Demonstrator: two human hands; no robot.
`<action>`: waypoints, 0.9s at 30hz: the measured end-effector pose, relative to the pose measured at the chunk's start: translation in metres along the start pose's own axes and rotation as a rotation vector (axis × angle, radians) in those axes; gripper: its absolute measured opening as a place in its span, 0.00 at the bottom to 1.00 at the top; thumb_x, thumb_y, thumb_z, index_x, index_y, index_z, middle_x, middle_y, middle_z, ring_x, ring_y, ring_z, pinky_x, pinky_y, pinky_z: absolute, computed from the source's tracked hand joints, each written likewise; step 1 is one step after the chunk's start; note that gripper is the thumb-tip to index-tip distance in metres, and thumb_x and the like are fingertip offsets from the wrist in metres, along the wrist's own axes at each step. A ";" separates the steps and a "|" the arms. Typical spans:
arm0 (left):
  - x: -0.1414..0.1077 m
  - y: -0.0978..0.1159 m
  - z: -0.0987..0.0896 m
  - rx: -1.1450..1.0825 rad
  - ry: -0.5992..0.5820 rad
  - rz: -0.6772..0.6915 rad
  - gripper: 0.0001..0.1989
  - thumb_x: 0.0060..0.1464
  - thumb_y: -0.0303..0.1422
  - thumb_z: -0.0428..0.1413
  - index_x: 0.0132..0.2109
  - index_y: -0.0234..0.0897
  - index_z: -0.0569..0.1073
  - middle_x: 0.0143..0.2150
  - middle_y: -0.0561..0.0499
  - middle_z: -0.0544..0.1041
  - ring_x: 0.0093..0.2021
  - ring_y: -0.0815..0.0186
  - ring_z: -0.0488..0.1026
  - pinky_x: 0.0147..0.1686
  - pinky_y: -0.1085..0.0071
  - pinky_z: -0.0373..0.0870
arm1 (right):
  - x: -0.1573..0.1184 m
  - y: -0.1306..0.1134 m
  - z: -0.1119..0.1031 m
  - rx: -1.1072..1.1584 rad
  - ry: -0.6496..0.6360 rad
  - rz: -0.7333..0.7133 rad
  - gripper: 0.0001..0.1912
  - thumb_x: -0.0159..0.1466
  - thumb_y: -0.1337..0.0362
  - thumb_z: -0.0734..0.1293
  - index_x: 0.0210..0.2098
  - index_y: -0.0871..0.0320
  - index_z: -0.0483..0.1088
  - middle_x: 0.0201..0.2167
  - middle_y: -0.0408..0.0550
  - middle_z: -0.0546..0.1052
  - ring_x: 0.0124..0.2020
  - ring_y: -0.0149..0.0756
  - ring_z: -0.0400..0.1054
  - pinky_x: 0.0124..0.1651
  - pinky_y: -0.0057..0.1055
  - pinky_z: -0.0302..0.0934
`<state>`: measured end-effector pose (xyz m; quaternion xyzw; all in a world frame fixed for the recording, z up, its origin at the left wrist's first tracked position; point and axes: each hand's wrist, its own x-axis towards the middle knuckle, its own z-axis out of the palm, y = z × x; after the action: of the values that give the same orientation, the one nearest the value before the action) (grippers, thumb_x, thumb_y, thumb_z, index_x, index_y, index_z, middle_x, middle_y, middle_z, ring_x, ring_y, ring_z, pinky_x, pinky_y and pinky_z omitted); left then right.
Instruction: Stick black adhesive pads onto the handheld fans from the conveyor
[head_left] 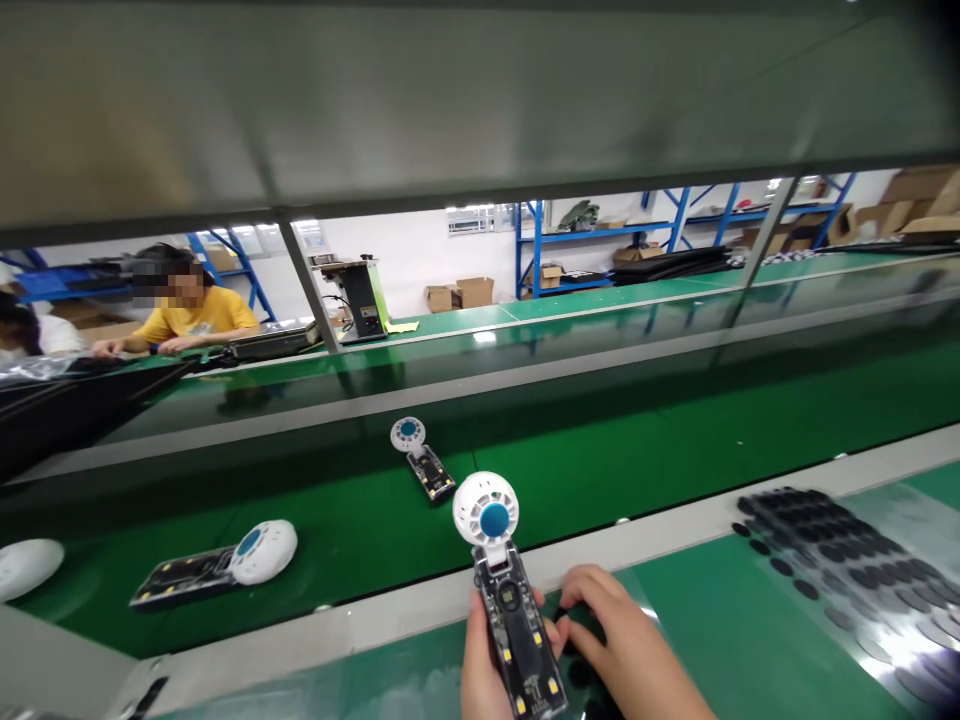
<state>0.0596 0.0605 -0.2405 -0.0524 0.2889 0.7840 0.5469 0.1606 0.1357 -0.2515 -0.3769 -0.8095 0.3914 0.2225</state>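
Steadily grip the black-bodied device (pixel 510 625) in the left hand (pixel 482 668), wrapped round its lower part — white head (pixel 486 505) unstrained across the far edge of the tabletop (pixel 712 625). Guide lightly with the right hand (pixel 626 640), bent close beside; no telling whether pinching anything. Avoid the black discs (pixel 829 545) rightward; beyond that edge, similar devices (pixel 431 472) on the conveyor belt (pixel 637 460).

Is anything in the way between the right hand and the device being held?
The left hand holds the device with its fingertips curled around the edge facing the right hand, so they stand partly between the two. A small dark bit shows at the right hand's fingertips; nothing else visible is in the way.
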 end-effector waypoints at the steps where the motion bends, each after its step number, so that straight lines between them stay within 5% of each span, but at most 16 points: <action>1: 0.000 0.000 -0.001 0.007 0.010 0.009 0.24 0.59 0.38 0.41 0.28 0.32 0.77 0.28 0.45 0.76 0.23 0.66 0.70 0.38 0.61 0.70 | 0.000 0.001 -0.001 0.008 -0.004 0.000 0.08 0.51 0.75 0.57 0.26 0.56 0.59 0.33 0.45 0.67 0.38 0.35 0.62 0.42 0.29 0.56; 11: -0.002 0.002 0.003 -0.027 0.092 0.146 0.21 0.58 0.37 0.42 0.29 0.34 0.76 0.27 0.47 0.76 0.24 0.65 0.71 0.44 0.56 0.67 | -0.005 -0.003 -0.009 0.237 -0.067 0.048 0.07 0.52 0.72 0.62 0.21 0.55 0.60 0.37 0.45 0.70 0.42 0.37 0.63 0.46 0.30 0.54; 15: -0.005 0.006 0.008 -0.022 0.050 0.059 0.21 0.58 0.37 0.42 0.29 0.33 0.76 0.27 0.46 0.76 0.24 0.64 0.70 0.44 0.51 0.66 | 0.000 -0.014 -0.028 0.389 -0.087 0.078 0.05 0.56 0.67 0.61 0.24 0.56 0.60 0.35 0.45 0.70 0.40 0.36 0.65 0.44 0.29 0.57; 19: -0.007 0.006 0.013 0.052 0.004 -0.054 0.25 0.58 0.42 0.42 0.28 0.30 0.76 0.26 0.44 0.75 0.22 0.65 0.70 0.37 0.57 0.70 | 0.008 -0.038 -0.041 0.474 -0.155 0.090 0.03 0.56 0.66 0.61 0.25 0.56 0.62 0.24 0.39 0.68 0.30 0.31 0.64 0.34 0.25 0.58; 27: 0.001 0.000 -0.002 0.153 -0.020 -0.172 0.27 0.56 0.46 0.43 0.28 0.28 0.76 0.20 0.42 0.72 0.24 0.63 0.70 0.37 0.62 0.68 | 0.022 -0.068 -0.032 0.445 -0.205 0.154 0.08 0.54 0.70 0.60 0.30 0.54 0.68 0.25 0.39 0.70 0.28 0.30 0.66 0.28 0.23 0.59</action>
<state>0.0581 0.0604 -0.2430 -0.0271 0.3366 0.7105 0.6174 0.1391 0.1401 -0.1766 -0.3375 -0.6906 0.6120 0.1861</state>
